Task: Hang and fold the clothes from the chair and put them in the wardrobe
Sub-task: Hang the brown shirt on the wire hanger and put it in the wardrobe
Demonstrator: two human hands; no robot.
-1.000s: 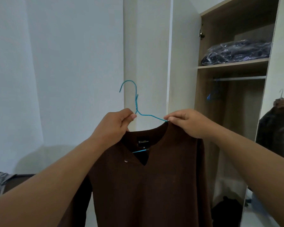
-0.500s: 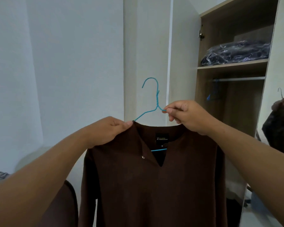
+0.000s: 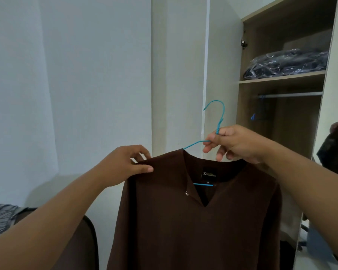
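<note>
At the centre of the frame a brown V-neck shirt (image 3: 193, 221) of soft matte cloth hangs on a thin blue wire hanger (image 3: 215, 123). The right hand (image 3: 230, 143) pinches the hanger's twisted neck below the curved hook. The left hand (image 3: 125, 162) pinches the shirt's shoulder seam. At upper right, the open wooden wardrobe (image 3: 281, 117) holds a glossy plastic-wrapped bundle (image 3: 287, 63) on its shelf above a metal rail (image 3: 289, 95).
</note>
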